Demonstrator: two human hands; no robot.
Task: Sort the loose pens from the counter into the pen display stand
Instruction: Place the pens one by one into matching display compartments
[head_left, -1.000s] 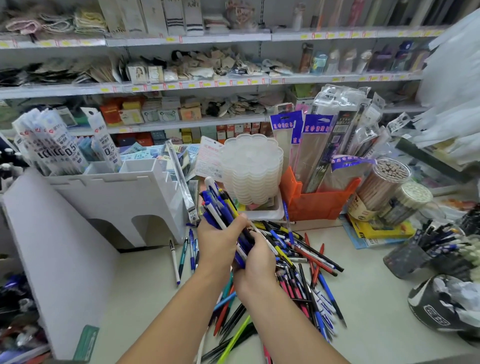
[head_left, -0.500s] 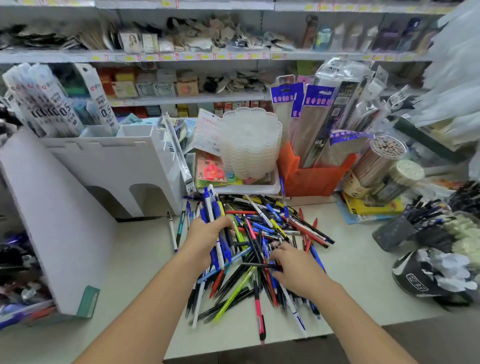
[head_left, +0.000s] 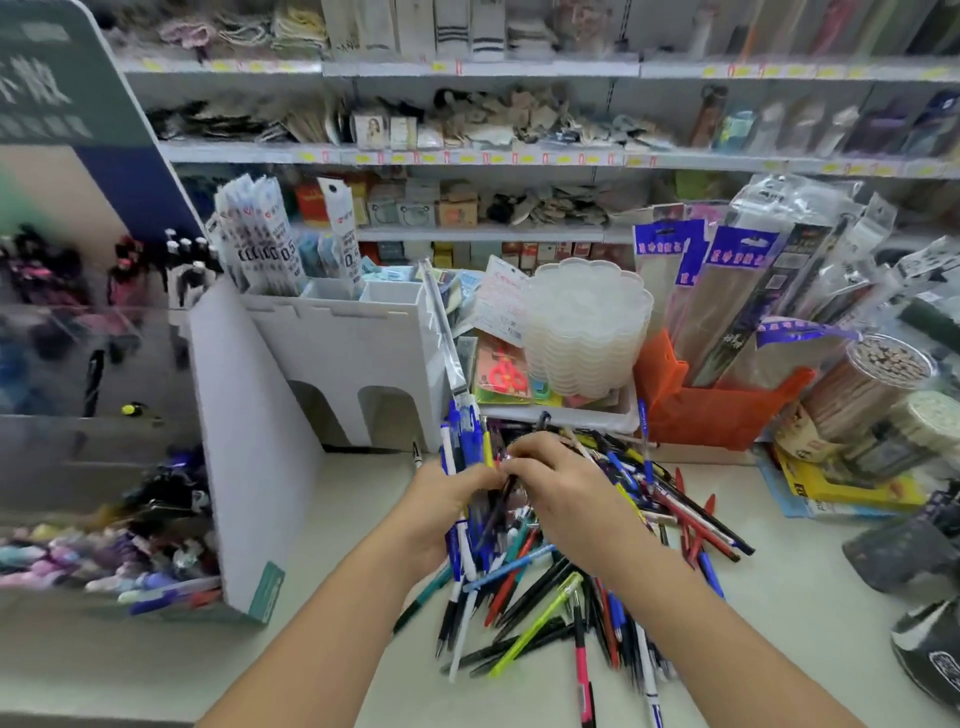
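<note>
— Blue pens mostly, a whole bunch (head_left: 462, 441) of them, standing up out of the left hand (head_left: 441, 499), whose fingers are clenched round the barrels.

— And the right hand (head_left: 558, 493)?

— Just beside the left, touching it over the pile. Its fingertips pinch a dark pen (head_left: 501, 501) against the bunch.

— Where are the rest of the pens?

— A loose pile (head_left: 587, 582) lies on the counter (head_left: 322, 639), spreading from under the hands toward the near edge and off to the right. A lime-green pen (head_left: 540, 621) and a pink-ended one (head_left: 582, 670) lie at the near side of the heap.

— And the display stand?

— At the left edge of the counter, its white side panel (head_left: 244, 426) upright; the tiers (head_left: 93, 551) behind hold pens, though that part is blurred.

— Anything else on the counter?

— A white holder (head_left: 358, 358) with arched cut-outs toward the back edge, a stack of clear trays (head_left: 587, 332) right of it, then an orange bin (head_left: 711, 410) of packaged goods.
</note>
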